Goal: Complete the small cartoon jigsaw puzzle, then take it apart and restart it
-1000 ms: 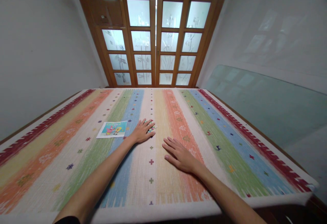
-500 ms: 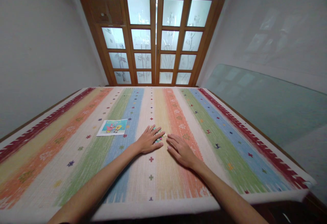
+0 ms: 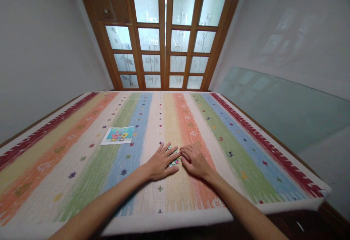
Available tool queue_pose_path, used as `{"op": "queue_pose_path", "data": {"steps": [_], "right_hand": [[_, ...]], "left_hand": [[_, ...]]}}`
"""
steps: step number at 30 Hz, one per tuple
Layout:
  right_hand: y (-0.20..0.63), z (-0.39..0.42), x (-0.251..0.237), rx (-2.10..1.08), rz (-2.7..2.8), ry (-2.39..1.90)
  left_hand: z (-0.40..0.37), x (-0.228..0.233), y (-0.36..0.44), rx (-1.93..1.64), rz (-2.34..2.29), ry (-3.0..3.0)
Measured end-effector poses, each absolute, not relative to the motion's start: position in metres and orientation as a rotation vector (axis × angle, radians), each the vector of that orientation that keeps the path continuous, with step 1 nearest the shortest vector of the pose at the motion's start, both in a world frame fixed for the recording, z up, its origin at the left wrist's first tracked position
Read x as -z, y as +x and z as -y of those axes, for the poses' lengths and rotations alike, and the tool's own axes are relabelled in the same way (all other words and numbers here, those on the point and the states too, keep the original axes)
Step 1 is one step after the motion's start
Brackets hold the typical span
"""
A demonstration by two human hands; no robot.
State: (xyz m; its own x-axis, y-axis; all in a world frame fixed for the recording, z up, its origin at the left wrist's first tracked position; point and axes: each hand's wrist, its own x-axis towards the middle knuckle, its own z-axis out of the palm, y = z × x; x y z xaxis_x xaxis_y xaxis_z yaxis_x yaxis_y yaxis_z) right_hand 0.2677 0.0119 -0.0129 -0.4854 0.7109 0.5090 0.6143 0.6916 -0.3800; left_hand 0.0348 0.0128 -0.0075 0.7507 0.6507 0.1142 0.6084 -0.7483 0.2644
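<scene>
Both of my hands lie flat on a striped, many-coloured cloth that covers a table. My left hand rests with fingers spread over a small heap of puzzle pieces, most of it hidden under the fingers. My right hand lies just to the right, its fingertips touching the same heap. Neither hand grips anything. A printed cartoon picture card lies flat on the cloth, farther away to the left of my hands.
Wooden doors with frosted glass panes stand behind the table's far edge. A large glass sheet leans against the right wall. A white wall runs along the left side. The table's near edge is just below my forearms.
My left hand has slid the puzzle pieces toward me and to the right. My right hand has moved in to meet it, so both hands now touch the heap.
</scene>
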Motion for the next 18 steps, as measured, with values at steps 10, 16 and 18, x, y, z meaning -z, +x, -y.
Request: {"op": "queue_pose_path", "data": {"steps": [10, 16, 18], "right_hand": [[0.276, -0.018, 0.009, -0.323, 2.109, -1.038], [0.278, -0.020, 0.002, -0.441, 2.124, -0.988], [0.279, -0.022, -0.001, -0.457, 2.134, -0.973]], "left_hand": [[-0.012, -0.005, 0.032, -0.404, -0.887, 2.496], [-0.011, -0.009, 0.033, -0.507, -0.842, 2.277], [-0.015, -0.013, 0.029, -0.590, -0.861, 2.220]]}}
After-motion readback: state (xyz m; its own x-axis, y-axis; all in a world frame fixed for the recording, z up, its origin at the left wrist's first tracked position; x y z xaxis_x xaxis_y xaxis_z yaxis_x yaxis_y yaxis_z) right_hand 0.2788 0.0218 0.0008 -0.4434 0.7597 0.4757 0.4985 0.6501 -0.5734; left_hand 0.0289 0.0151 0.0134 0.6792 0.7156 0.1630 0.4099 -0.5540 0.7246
